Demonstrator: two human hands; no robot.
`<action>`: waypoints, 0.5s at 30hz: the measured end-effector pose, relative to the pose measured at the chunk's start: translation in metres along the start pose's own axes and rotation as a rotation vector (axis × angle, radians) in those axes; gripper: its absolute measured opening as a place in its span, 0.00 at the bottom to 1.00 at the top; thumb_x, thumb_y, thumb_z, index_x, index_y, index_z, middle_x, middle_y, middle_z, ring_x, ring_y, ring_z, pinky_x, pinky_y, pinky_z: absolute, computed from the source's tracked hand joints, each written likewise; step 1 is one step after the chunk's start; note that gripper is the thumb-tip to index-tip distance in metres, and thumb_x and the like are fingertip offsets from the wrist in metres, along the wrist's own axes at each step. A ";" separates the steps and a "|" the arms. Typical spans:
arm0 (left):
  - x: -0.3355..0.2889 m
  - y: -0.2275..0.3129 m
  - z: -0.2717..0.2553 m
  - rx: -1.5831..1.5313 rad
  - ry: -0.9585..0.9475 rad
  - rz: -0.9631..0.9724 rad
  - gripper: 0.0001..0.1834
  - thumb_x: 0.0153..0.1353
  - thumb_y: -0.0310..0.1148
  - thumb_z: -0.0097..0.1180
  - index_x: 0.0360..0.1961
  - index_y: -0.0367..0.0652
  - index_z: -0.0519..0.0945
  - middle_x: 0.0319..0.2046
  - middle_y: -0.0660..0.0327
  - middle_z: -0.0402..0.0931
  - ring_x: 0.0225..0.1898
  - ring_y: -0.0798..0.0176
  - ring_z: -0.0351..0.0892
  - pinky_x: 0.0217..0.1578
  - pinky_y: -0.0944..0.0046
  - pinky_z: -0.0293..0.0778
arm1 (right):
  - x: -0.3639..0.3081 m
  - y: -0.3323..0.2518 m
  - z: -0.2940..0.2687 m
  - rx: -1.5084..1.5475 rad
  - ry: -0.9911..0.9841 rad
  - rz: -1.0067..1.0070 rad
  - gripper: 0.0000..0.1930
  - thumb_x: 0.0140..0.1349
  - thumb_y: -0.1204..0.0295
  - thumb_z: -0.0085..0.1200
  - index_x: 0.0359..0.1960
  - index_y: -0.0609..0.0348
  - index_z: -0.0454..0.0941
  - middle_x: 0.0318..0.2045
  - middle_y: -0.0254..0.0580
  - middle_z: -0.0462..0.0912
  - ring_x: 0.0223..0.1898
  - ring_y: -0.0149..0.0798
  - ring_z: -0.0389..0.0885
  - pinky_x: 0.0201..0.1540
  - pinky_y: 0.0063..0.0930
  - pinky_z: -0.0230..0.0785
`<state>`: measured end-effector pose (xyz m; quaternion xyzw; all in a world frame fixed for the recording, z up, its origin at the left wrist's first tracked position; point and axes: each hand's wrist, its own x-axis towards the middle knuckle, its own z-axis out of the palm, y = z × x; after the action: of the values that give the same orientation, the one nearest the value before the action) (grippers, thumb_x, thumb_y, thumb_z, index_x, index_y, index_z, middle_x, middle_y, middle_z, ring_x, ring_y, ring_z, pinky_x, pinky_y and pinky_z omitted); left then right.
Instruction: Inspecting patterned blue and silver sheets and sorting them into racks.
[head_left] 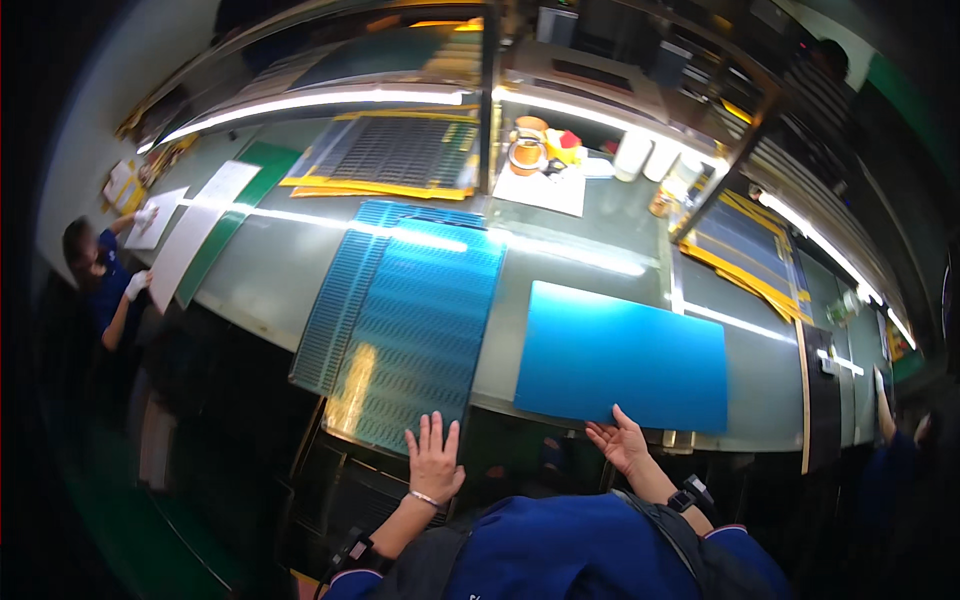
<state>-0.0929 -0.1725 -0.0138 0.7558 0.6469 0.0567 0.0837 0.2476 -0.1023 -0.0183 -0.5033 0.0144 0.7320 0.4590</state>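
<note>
My left hand point(434, 460) lies open, fingers spread, on the near end of a shiny blue-green panel point(425, 310) covered with rows of small patterned marks. That panel partly covers a similar panel point(325, 315) at its left, and its near end sticks out past the bench edge. Beside them to the right is a plain bright-blue sheet point(625, 355) lying at a slant. At its near edge is my right hand point(622, 442), its thumb over the edge and its fingers curled just below, so the sheet's edge appears pinched. The fingertips are partly hidden.
Yellow-edged panels are stacked behind at left point(390, 150) and right point(750, 250). Orange tape rolls point(527, 150) and white bottles point(632, 155) stand under the shelf post point(490, 100). A co-worker point(105, 270) with white gloves handles a white sheet point(205, 225) at far left.
</note>
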 end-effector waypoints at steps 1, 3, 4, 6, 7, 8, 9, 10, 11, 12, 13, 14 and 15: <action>-0.005 -0.004 0.006 0.032 0.019 0.032 0.41 0.41 0.38 0.59 0.61 0.42 0.64 0.63 0.41 0.52 0.66 0.39 0.48 0.60 0.32 0.45 | -0.002 -0.001 -0.001 0.019 0.013 -0.011 0.21 0.62 0.60 0.52 0.50 0.61 0.68 0.45 0.52 0.76 0.48 0.47 0.76 0.48 0.37 0.74; -0.001 -0.013 0.002 -0.065 -0.014 0.091 0.40 0.41 0.38 0.58 0.60 0.43 0.66 0.63 0.40 0.52 0.66 0.38 0.48 0.59 0.31 0.46 | -0.002 -0.001 -0.007 0.023 -0.062 0.007 0.20 0.64 0.58 0.49 0.49 0.61 0.69 0.46 0.53 0.75 0.48 0.46 0.76 0.48 0.37 0.74; 0.004 -0.014 -0.004 -0.082 -0.038 0.117 0.40 0.41 0.38 0.58 0.60 0.43 0.66 0.63 0.40 0.52 0.66 0.37 0.48 0.59 0.31 0.47 | -0.001 -0.001 -0.009 0.012 -0.065 0.005 0.20 0.65 0.57 0.46 0.49 0.61 0.70 0.45 0.52 0.77 0.48 0.45 0.76 0.48 0.36 0.74; 0.016 -0.018 -0.009 -0.097 -0.076 0.137 0.41 0.40 0.39 0.59 0.60 0.44 0.65 0.64 0.40 0.51 0.66 0.36 0.47 0.58 0.30 0.47 | -0.004 -0.003 -0.009 -0.001 -0.061 -0.009 0.20 0.66 0.57 0.46 0.48 0.61 0.70 0.44 0.50 0.78 0.48 0.45 0.76 0.48 0.36 0.74; 0.022 -0.020 -0.011 -0.109 -0.096 0.128 0.41 0.40 0.39 0.60 0.60 0.43 0.65 0.64 0.40 0.50 0.66 0.36 0.46 0.58 0.30 0.46 | -0.004 -0.004 -0.007 -0.030 -0.071 -0.020 0.19 0.66 0.58 0.46 0.48 0.61 0.70 0.43 0.49 0.79 0.47 0.44 0.77 0.48 0.36 0.74; 0.027 -0.023 -0.010 -0.105 -0.066 0.125 0.41 0.40 0.38 0.60 0.61 0.43 0.65 0.64 0.40 0.49 0.66 0.36 0.46 0.59 0.30 0.46 | -0.004 -0.006 -0.005 -0.064 -0.089 -0.037 0.18 0.66 0.58 0.45 0.47 0.60 0.71 0.42 0.47 0.80 0.46 0.43 0.78 0.48 0.36 0.73; 0.030 -0.025 -0.008 -0.095 -0.043 0.115 0.42 0.40 0.37 0.60 0.61 0.43 0.64 0.65 0.40 0.48 0.66 0.36 0.45 0.59 0.30 0.46 | -0.007 -0.007 0.000 -0.042 -0.121 -0.053 0.17 0.66 0.59 0.45 0.46 0.61 0.72 0.42 0.48 0.80 0.46 0.43 0.78 0.48 0.36 0.73; 0.033 -0.025 -0.006 -0.099 -0.041 0.102 0.42 0.40 0.37 0.60 0.62 0.44 0.63 0.65 0.40 0.48 0.66 0.37 0.45 0.59 0.31 0.45 | -0.009 -0.010 0.003 -0.055 -0.125 -0.059 0.17 0.66 0.59 0.45 0.45 0.61 0.72 0.42 0.48 0.80 0.46 0.43 0.78 0.48 0.36 0.74; 0.037 -0.025 -0.007 -0.102 -0.034 0.092 0.43 0.40 0.36 0.60 0.62 0.44 0.62 0.65 0.40 0.47 0.67 0.37 0.44 0.59 0.31 0.45 | -0.012 -0.013 0.007 -0.069 -0.131 -0.070 0.17 0.66 0.60 0.45 0.45 0.61 0.73 0.42 0.48 0.80 0.46 0.43 0.78 0.48 0.36 0.74; 0.043 -0.022 -0.012 -0.100 -0.081 0.077 0.42 0.43 0.35 0.61 0.63 0.44 0.61 0.65 0.40 0.46 0.67 0.37 0.43 0.61 0.34 0.45 | -0.016 -0.016 0.010 -0.065 -0.122 -0.068 0.17 0.66 0.60 0.45 0.45 0.61 0.73 0.42 0.48 0.80 0.46 0.43 0.78 0.48 0.36 0.74; 0.043 -0.017 -0.017 -0.103 -0.087 0.082 0.42 0.43 0.35 0.61 0.63 0.44 0.61 0.65 0.40 0.46 0.67 0.37 0.43 0.61 0.34 0.45 | -0.020 -0.017 0.014 -0.059 -0.117 -0.078 0.17 0.66 0.60 0.45 0.44 0.62 0.73 0.41 0.48 0.80 0.45 0.43 0.79 0.47 0.35 0.74; 0.047 -0.010 -0.021 -0.146 -0.118 0.077 0.41 0.44 0.34 0.62 0.62 0.43 0.61 0.65 0.40 0.48 0.66 0.38 0.45 0.61 0.36 0.46 | -0.022 -0.020 0.013 -0.048 -0.111 -0.094 0.16 0.66 0.60 0.45 0.44 0.62 0.73 0.41 0.47 0.80 0.44 0.43 0.79 0.46 0.35 0.75; 0.050 -0.004 -0.025 -0.189 -0.147 0.076 0.40 0.46 0.34 0.62 0.62 0.42 0.62 0.64 0.40 0.50 0.66 0.38 0.47 0.62 0.39 0.48 | -0.023 -0.021 0.012 -0.040 -0.100 -0.106 0.16 0.66 0.60 0.45 0.44 0.62 0.73 0.41 0.47 0.80 0.44 0.43 0.79 0.46 0.35 0.75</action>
<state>-0.0938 -0.1215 0.0086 0.7707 0.6016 0.0650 0.1995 0.2548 -0.0995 0.0145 -0.4752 -0.0497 0.7310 0.4872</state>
